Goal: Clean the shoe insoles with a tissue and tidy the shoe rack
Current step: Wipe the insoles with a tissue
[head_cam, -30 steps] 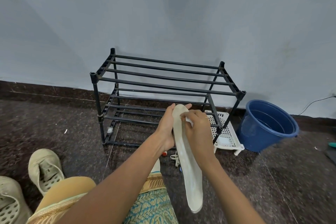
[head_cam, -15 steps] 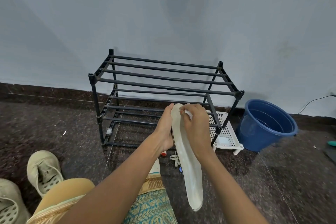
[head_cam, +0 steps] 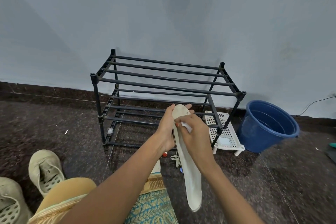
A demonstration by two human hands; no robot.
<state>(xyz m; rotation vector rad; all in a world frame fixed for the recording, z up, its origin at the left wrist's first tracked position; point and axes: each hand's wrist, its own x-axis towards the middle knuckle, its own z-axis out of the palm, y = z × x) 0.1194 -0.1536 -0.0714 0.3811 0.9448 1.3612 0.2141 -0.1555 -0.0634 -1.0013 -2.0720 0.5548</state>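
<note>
A long pale insole (head_cam: 190,174) is held up in front of me, toe end away from me. My left hand (head_cam: 166,129) supports its upper part from the left and behind. My right hand (head_cam: 195,132) presses a small white tissue (head_cam: 187,126) against the insole's face, below the toe end. The black two-tier shoe rack (head_cam: 163,85) stands bare against the blue wall just beyond my hands. Two worn beige shoes (head_cam: 45,169) lie on the dark floor at the lower left.
A blue bucket (head_cam: 269,125) stands right of the rack. A small white perforated stool (head_cam: 225,132) sits between the rack and the bucket. White laces and small bits (head_cam: 175,158) lie on the floor under my hands. My knee (head_cam: 69,191) fills the lower left.
My right hand with the tissue has slid down the insole from the toe tip, which now shows bare above it. The left hand stays in place.
</note>
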